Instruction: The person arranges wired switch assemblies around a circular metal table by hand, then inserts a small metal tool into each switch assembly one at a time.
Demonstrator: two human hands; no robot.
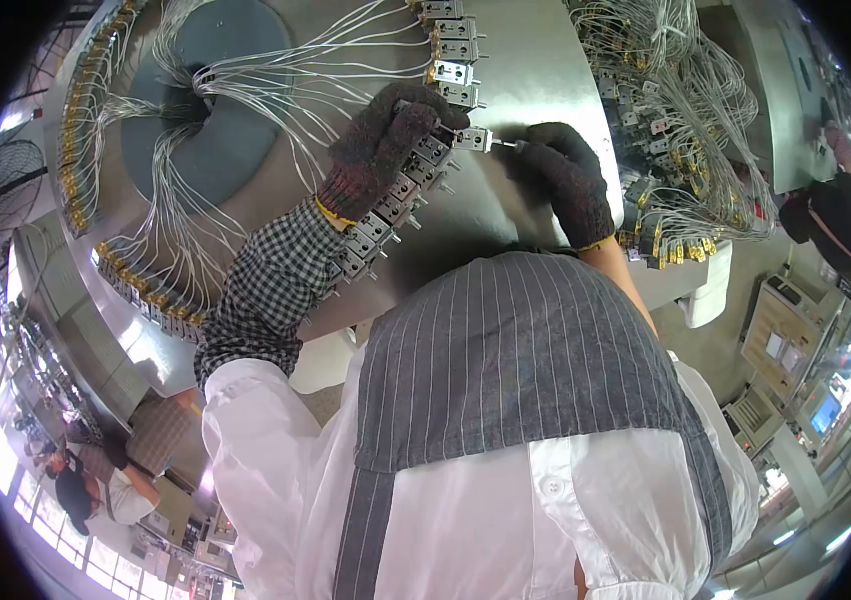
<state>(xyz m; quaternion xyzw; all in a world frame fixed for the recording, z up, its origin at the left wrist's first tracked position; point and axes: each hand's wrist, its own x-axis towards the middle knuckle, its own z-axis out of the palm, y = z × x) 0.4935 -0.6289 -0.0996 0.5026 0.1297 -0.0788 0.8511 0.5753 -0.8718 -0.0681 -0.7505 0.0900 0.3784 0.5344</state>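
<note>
My left hand [385, 140], in a dark knitted glove with a checked sleeve cover, is closed at the curved row of small metal blocks [400, 190]. Its fingertips pinch one silvery metal block [472, 139] at the row's edge. My right hand [567, 180], gloved alike, is curled around a thin-shafted screwdriver [507, 144]. The shaft points left at that block and meets its outer end; the grip is mostly hidden in the glove. Thin pale wires [335, 60] run from the blocks to the centre of the round metal table [535, 60].
A grey disc [245, 120] with a central hole gathers the wires. More wired blocks [70, 150] line the table's far left rim. At right lies a heap of wire bundles [695, 110] with blocks. People [110, 490] are at lower left and far right [835, 220].
</note>
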